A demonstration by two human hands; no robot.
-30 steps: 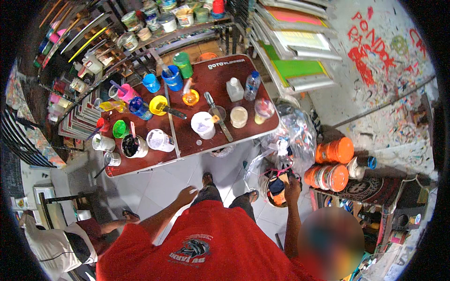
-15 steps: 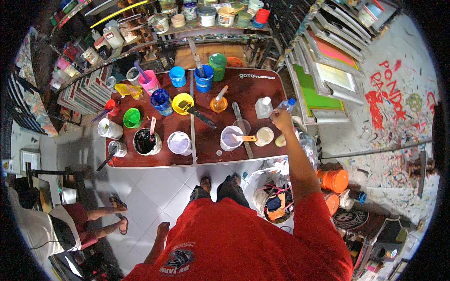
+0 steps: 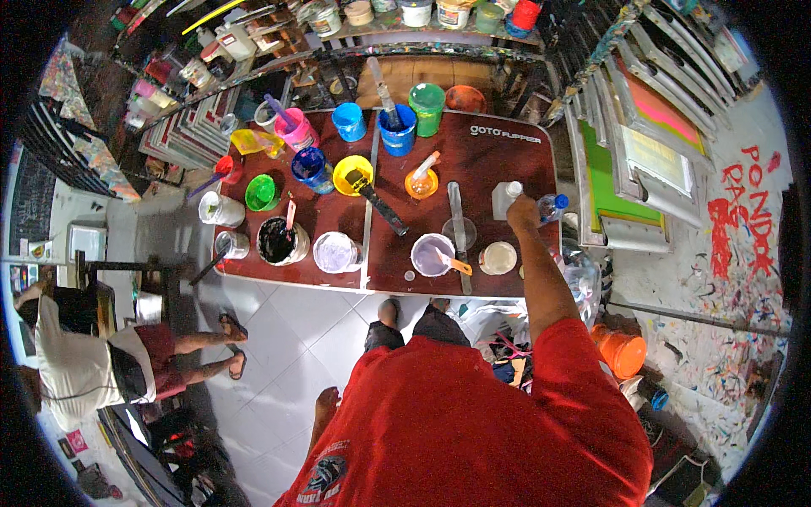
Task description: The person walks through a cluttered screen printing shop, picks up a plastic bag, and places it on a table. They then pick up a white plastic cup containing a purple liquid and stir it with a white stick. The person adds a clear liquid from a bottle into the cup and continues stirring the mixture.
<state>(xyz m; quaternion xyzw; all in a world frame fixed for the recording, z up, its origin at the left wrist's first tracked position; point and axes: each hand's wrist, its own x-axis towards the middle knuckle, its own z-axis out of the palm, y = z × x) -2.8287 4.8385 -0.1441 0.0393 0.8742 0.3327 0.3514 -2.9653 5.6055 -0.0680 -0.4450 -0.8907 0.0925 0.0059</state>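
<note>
Nearest, the left hand [image 3: 326,402] hangs low beside the red shirt [image 3: 473,422]; nothing shows in it, and its grip is too small to read. Along the near edge of the tabletop [image 3: 515,152] stand a lilac tub [image 3: 429,256] with an orange-handled spatula [image 3: 460,267] in it and a cream tub [image 3: 498,258]. Beyond them the right hand [image 3: 524,214] is at the right side of the white bottle [image 3: 502,203]; its fingers are hidden, so I cannot tell whether the grip has closed. The step in hand looks like reaching for that bottle; a firm hold would call for wrapping its body, clear of the blue-capped bottle [image 3: 553,206] just to the right. Half a second ago the hand was nearer the blue-capped bottle; farther back, the blue bucket [image 3: 396,138] and green tub [image 3: 427,114] stand as before.
</note>
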